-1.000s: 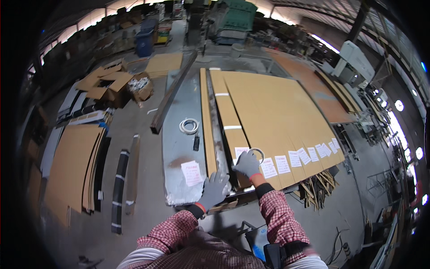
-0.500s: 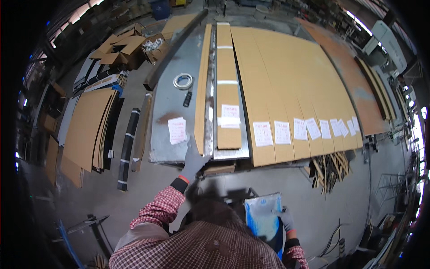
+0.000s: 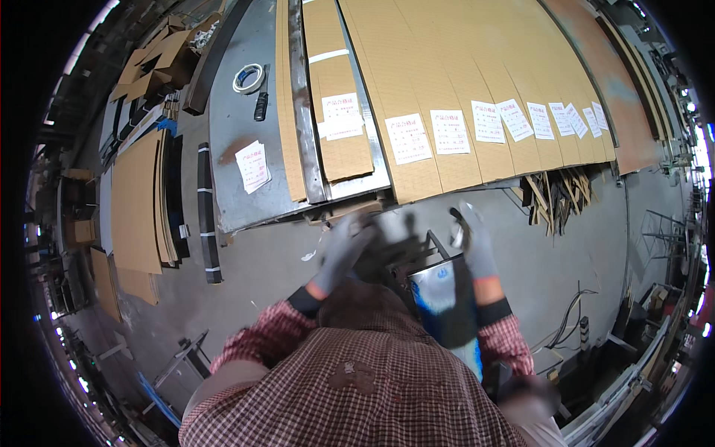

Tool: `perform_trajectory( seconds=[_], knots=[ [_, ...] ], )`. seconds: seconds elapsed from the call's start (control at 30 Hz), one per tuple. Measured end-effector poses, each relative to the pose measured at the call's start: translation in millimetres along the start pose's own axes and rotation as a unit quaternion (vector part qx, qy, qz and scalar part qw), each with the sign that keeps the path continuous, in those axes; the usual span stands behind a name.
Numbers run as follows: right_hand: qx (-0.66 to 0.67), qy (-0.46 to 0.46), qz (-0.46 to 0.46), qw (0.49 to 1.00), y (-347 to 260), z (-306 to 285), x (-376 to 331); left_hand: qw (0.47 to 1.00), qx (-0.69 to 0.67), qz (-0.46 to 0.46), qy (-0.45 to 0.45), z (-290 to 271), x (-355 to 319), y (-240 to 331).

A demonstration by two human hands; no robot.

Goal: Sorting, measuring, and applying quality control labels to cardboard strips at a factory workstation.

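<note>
Both my hands wear grey gloves and are raised off the table's near edge. My left hand (image 3: 348, 244) hangs over the floor just in front of the table; its fingers are blurred, and whether they hold anything is unclear. My right hand (image 3: 475, 237) is above a blue-and-white panel (image 3: 432, 281), its fingers curled around something small, dark and pale that I cannot make out. Ahead lies a narrow cardboard-wrapped strip (image 3: 342, 160) with white bands and a white label (image 3: 342, 113). Beside it runs a long metal bar (image 3: 315, 182) against a thin cardboard strip (image 3: 293, 167).
On the metal table (image 3: 231, 205) lie a tape roll (image 3: 248, 77), a black-handled knife (image 3: 261, 108) and a label stack (image 3: 254, 167). Labelled cardboard panels (image 3: 417, 179) cover its right. Thin scrap strips (image 3: 555, 197) jut out below. Cardboard sheets (image 3: 138, 208) stand at left.
My left hand has left the ends of the strips and drawn back, right of where it was. My right hand has risen from the blue-and-white panel toward the table. The view has shifted nearer.
</note>
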State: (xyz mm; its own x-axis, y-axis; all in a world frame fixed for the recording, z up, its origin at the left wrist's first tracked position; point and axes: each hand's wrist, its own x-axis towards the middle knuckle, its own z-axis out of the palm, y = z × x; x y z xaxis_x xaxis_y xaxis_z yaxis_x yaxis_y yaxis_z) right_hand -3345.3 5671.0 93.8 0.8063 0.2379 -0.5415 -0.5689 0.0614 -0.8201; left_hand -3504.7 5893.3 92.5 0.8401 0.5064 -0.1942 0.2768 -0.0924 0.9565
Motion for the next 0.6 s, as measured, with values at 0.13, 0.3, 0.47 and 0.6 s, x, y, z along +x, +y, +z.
perform_trajectory(
  seconds=[0.13,0.3,0.47,0.6],
  knots=[
    [0.178,-0.086,0.094,0.976,27.6,41.1,55.4,0.951,-0.216,-0.200,-0.099,59.6,76.5,3.2],
    [0.240,0.017,0.044,0.970,32.4,74.5,64.2,0.886,-0.405,-0.212,-0.080,78.7,92.9,13.8],
    [0.265,-0.068,0.084,0.958,24.1,68.8,61.6,0.914,-0.338,-0.192,-0.118,67.7,97.2,-4.5],
    [0.172,-0.075,0.079,0.979,36.2,63.8,69.6,0.942,-0.300,-0.080,-0.128,77.3,117.1,-99.1]
  ],
)
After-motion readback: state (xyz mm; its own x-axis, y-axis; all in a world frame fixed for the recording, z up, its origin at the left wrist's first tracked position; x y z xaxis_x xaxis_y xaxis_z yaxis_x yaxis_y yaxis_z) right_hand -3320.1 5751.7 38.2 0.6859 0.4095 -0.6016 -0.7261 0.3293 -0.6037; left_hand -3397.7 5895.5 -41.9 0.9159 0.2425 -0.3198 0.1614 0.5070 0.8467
